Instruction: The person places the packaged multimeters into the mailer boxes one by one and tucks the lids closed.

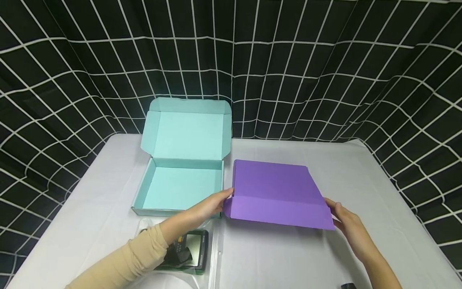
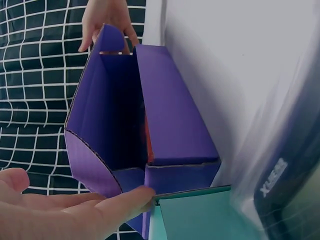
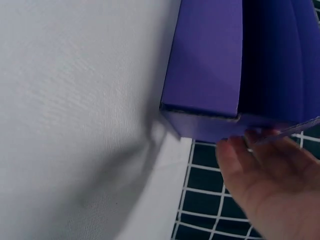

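Touches the left end of the purple box point(image 1: 278, 182) with the left grip point(image 1: 214, 200), released rather than clenched, its fingers extended along the lid's side tab, on an arm in a beige sleeve point(image 1: 135, 257). Meets the right end of the same box with the right grip point(image 1: 348, 224), likewise unclenched, laying fingertips against the cardboard by the lid. Sits, with lid partly raised, near the middle of the bench point(image 1: 379, 172), short of its far edge and just right of the teal box point(image 1: 184, 184). Shows a red edge point(image 2: 148, 140) inside, seen from the left wrist. Opens wide at the teal box, with its lid upright near the far edge, toward the bench's far left corner. Includes, in front of the teal box, a dark device point(image 1: 193, 251) in a clear bag point(image 1: 217, 257), partly behind the left arm. Cuts off a black object point(image 1: 348, 286) at the bottom of the head view, beside the right forearm. Backs onto grid cloth point(image 1: 249, 80) beyond the bench's far edge.
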Action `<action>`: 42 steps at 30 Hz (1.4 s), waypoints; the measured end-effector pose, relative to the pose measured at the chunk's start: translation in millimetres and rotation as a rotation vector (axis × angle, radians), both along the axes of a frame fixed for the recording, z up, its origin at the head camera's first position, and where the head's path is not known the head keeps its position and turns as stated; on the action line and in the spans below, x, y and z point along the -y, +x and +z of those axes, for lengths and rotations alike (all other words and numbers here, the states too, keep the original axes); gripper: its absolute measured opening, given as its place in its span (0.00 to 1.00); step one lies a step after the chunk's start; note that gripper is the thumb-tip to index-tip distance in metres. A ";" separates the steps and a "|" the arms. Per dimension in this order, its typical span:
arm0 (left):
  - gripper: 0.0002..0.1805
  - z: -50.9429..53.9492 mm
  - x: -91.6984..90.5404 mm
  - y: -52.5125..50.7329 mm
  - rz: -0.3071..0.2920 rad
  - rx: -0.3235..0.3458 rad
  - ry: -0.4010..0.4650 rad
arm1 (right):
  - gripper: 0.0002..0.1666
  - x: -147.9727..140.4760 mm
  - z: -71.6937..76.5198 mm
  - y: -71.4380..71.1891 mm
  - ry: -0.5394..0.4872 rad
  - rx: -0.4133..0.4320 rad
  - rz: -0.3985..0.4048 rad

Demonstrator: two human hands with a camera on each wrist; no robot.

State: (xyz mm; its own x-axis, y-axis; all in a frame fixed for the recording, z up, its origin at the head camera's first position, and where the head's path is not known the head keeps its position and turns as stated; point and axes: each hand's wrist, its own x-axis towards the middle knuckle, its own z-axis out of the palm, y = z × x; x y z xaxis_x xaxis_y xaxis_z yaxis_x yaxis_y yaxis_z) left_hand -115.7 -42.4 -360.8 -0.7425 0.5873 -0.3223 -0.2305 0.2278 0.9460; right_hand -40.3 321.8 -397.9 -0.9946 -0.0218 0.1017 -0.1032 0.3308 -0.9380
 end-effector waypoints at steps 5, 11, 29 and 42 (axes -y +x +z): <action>0.36 0.6 5.8 7.2 0.008 -0.006 -0.026 | 0.27 5.6 6.4 10.3 0.255 0.122 -0.191; 0.39 6.3 17.4 12.1 -0.010 0.011 -0.027 | 0.25 7.6 16.2 16.8 0.365 0.168 -0.239; 0.37 -4.6 15.1 20.0 -0.049 -0.032 -0.098 | 0.27 15.8 15.1 15.1 0.129 0.263 -0.202; 0.37 -18.4 3.6 22.0 -0.022 -0.022 -0.051 | 0.28 19.8 9.2 12.9 0.067 0.404 -0.238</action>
